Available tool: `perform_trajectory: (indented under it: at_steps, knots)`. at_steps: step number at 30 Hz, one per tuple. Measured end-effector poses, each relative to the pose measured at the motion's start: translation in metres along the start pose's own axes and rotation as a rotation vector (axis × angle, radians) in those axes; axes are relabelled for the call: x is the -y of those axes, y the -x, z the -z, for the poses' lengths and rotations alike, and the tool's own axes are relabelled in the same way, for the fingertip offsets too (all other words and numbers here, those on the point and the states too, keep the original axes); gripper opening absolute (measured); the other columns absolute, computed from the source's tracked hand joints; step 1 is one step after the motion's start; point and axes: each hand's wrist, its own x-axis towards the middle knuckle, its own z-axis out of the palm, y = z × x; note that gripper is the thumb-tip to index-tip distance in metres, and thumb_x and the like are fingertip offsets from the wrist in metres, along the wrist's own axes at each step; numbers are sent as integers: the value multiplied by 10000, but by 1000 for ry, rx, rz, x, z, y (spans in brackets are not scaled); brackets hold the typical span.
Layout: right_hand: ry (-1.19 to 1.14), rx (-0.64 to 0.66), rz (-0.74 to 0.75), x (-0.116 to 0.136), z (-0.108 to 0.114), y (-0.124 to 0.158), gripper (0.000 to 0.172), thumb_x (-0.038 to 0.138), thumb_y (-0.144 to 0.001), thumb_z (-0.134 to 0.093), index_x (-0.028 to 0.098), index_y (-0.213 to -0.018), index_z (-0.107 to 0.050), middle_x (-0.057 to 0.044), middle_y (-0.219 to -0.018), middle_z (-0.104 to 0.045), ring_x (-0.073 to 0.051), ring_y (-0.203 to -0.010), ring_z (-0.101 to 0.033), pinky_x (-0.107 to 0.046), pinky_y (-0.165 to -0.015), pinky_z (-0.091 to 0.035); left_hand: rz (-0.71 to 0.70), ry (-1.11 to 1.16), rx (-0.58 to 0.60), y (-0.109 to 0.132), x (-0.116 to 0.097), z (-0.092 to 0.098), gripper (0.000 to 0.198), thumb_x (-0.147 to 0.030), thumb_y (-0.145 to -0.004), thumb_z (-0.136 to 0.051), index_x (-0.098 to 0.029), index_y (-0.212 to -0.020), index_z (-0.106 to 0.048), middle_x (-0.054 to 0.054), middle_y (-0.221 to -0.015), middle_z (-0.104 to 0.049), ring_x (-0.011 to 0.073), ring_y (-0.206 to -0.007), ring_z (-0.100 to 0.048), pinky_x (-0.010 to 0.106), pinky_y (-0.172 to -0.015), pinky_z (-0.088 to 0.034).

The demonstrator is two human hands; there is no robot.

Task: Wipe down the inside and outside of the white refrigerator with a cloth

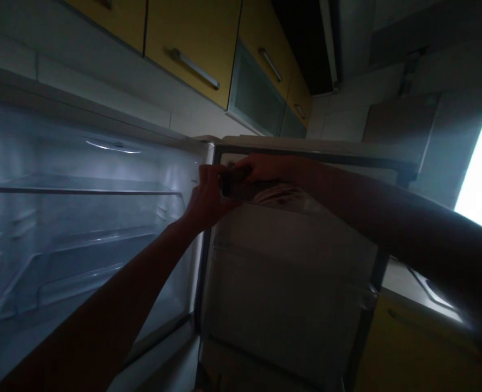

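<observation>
A fridge stands open, its door (290,239) swung to the right. My left hand (210,190) is closed around the left end of the clear door shelf (261,206), near the hinge side at the top. Reaching in from the right, my right hand (265,166) lies over the same shelf with its fingers bent beside my left hand. A dark, crumpled-looking patch shows under it, with pale streaks farther right; dimness hides what my right fingers hold. Below is a lower part of the door with a clear fitting (367,296) at its right edge.
The lit fridge interior (102,218) on the left has a glass shelf (77,189) and clear drawers (89,256). Yellow wall cabinets (191,38) with bar handles hang above. A counter (408,280) and a yellow lower cabinet (424,337) stand beyond the door, and a bright window (481,169) is at the right.
</observation>
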Motion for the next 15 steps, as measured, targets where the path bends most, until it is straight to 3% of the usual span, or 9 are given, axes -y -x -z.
perform_trajectory:
  at_steps: [3, 7, 12, 15]
  knots:
    - [-42, 12, 34, 0, -6, -10, 412, 94, -835, -786, 170, -1239, -808, -7, -1140, -856, -169, -963, -760, -270, -900, -611, -21, -8, 21, -2, 2, 5, 924, -445, -784, -991, -276, -1476, -403, 122, -1419, -532, 253, -1089, -739, 401, -792, -698]
    - [-5, 74, -36, -3, 5, 27, 381, 169, -891, -738, 196, -1260, -825, -30, -1200, -857, -188, -982, -771, -303, -911, -619, -62, -126, 91, -2, 0, 12, 669, -326, -904, -893, -263, -1451, -513, 94, -1320, -618, 249, -1041, -736, 401, -796, -678]
    - [43, 184, -329, -4, 38, 110, 365, 279, -880, -822, 200, -1235, -851, -42, -1143, -873, -241, -965, -800, -330, -859, -626, -40, -221, 197, -4, -6, 23, 456, -294, -938, -858, -289, -1347, -656, 73, -1278, -638, 223, -980, -709, 377, -773, -643]
    - [34, 230, -625, -3, 55, 152, 324, 157, -866, -841, 223, -1182, -873, -25, -1151, -877, -222, -990, -813, -318, -897, -611, -14, -219, 193, -4, -7, 24, 475, -272, -935, -857, -300, -1368, -664, 74, -1298, -626, 217, -990, -695, 367, -763, -635]
